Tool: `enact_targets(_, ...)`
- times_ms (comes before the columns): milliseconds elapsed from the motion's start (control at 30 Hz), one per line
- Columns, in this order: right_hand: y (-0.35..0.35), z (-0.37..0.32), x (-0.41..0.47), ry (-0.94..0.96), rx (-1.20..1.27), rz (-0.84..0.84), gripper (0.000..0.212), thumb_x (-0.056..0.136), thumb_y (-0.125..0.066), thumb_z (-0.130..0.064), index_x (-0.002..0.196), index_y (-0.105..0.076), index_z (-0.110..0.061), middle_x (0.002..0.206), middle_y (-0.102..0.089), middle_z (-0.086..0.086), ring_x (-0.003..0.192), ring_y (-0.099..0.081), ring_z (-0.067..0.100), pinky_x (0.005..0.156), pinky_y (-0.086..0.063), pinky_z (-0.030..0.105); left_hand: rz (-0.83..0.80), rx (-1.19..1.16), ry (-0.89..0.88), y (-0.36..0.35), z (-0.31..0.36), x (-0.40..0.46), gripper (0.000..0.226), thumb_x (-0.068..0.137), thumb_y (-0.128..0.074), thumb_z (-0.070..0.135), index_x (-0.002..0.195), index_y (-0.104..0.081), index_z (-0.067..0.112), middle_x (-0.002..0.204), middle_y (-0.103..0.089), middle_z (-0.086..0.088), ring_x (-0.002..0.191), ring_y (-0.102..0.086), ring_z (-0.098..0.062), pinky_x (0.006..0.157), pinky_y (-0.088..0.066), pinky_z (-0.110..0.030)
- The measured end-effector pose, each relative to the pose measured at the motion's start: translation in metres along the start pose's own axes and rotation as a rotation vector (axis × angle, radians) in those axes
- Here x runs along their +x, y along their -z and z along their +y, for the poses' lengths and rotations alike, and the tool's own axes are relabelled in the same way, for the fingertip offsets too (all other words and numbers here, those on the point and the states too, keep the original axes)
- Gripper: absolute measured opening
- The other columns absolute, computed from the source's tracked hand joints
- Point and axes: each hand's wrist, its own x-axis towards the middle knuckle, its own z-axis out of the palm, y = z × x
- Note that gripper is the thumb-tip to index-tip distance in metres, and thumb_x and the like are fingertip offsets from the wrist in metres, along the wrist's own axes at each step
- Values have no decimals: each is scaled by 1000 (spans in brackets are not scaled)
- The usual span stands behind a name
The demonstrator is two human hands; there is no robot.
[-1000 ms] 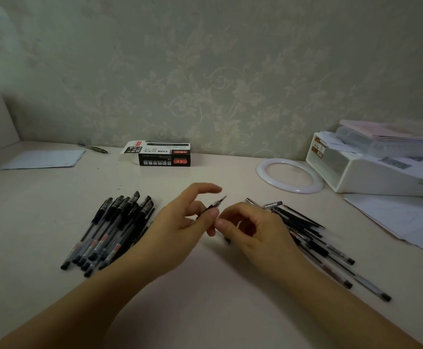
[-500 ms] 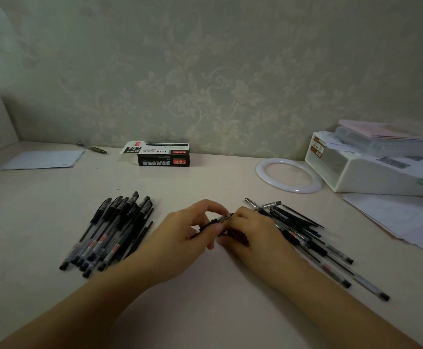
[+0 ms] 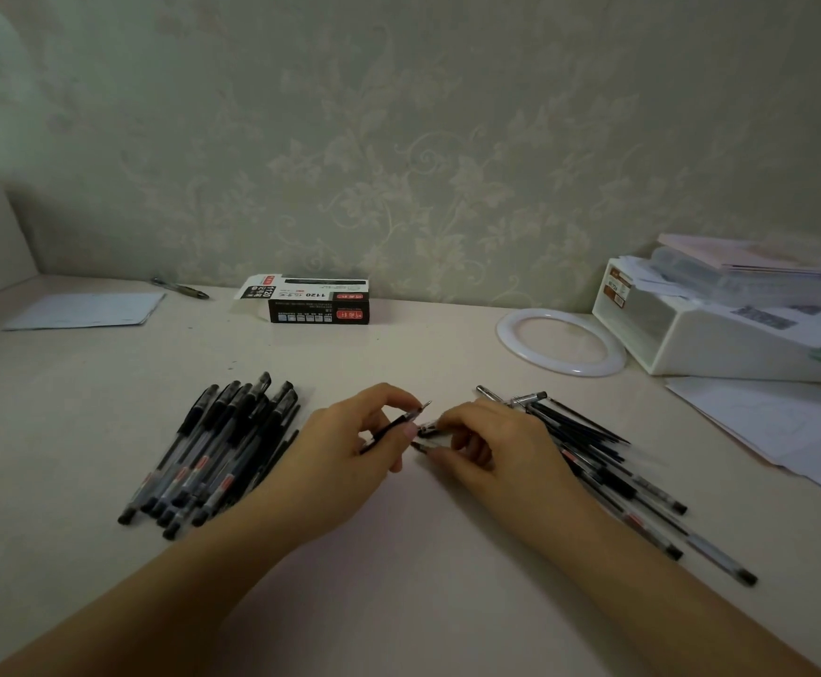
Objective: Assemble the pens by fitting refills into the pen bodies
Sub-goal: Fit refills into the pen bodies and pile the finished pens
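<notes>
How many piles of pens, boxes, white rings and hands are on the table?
Piles of pens: 2, a left pile and a right pile
Boxes: 2, a black pen box and a white box
White rings: 1
Hands: 2, left hand and right hand
Total: 7

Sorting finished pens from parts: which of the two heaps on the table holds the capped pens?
The heap by the left hand: capped pens lie bundled there. The right-hand heap holds thin bare refills and uncapped bodies.

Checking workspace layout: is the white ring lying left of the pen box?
No, the white ring lies right of the pen box.
</notes>
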Motion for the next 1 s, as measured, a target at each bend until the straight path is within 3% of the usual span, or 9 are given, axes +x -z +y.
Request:
enact_targets(200, 1, 0, 0, -5, -10, -32, 20, 88, -71, -26, 106, -71, -20, 87, -59, -10, 75, -54, -2, 71, -42, 10, -6, 11, 10, 0, -1, 0, 15, 94, -53, 36, 106, -57, 44, 74, -66, 11, 68, -67, -19, 70, -56, -45)
enact_targets(300, 3, -5, 1, -8, 23, 66, 16, 87, -72, -18, 102, -71, -18, 85, -61, -10, 75, -56, 0, 70, -43, 9, -2, 1, 14, -1, -2, 0, 14, 94, -54, 37, 105, -57, 45, 74, -66, 10, 69, -67, -15, 70, -56, -45)
enact_targets(367, 4, -9, 2, -71, 240, 154, 15, 85, -74, -15, 100, -72, -18, 82, -66, -8, 76, -63, 6, 71, -50, 14, 16, -27, 13, -1, -1, 1, 13, 92, -57, 37, 102, -58, 45, 73, -66, 9, 68, -66, -17, 70, -56, -47)
enact_targets(500, 2, -18, 2, -180, 822, 88, 16, 92, -63, -3, 102, -72, -11, 82, -73, -1, 75, -68, 6, 71, -52, 17, -5, -110, -18, -1, 4, -1, 10, 88, -61, 40, 98, -65, 39, 73, -67, 6, 68, -66, -23, 69, -56, -49)
enact_targets(567, 1, -18, 1, -194, 934, 66, 16, 94, -59, 0, 103, -70, -7, 82, -73, 3, 76, -68, 7, 72, -51, 16, -30, -169, -29, -1, 7, -1, 7, 90, -62, 33, 95, -68, 34, 73, -67, 6, 62, -63, -17, 62, -53, -39)
enact_targets(633, 0, -18, 1, -195, 968, 61, 17, 94, -58, 0, 104, -70, -6, 83, -73, 5, 79, -68, 9, 73, -51, 17, -45, -213, -32, -2, 7, -2, 9, 91, -62, 26, 92, -70, 31, 71, -67, 8, 55, -57, -3, 53, -44, -19)
enact_targets(700, 0, -17, 1, -196, 978, 56, 17, 94, -57, 0, 104, -70, -7, 84, -73, 6, 80, -67, 13, 74, -51, 19, -61, -241, -16, -1, 8, -1, 9, 91, -62, 23, 91, -70, 27, 69, -66, 7, 52, -52, 3, 50, -38, -10)
enact_targets(867, 1, -21, 0, -196, 944, 56, 21, 92, -59, 4, 104, -70, -10, 88, -74, 7, 83, -70, 15, 76, -54, 21, -72, -252, 18, -1, 7, 0, 9, 91, -62, 18, 90, -70, 22, 70, -68, 7, 53, -53, 7, 49, -38, -7)
enact_targets(1000, 3, -22, 1, -200, 775, 86, 26, 86, -71, -4, 100, -71, -26, 98, -69, 7, 83, -71, 21, 77, -58, 26, -50, -215, 16, 1, 6, 1, 9, 92, -61, 22, 89, -70, 22, 71, -68, 7, 54, -54, 9, 50, -38, -4)
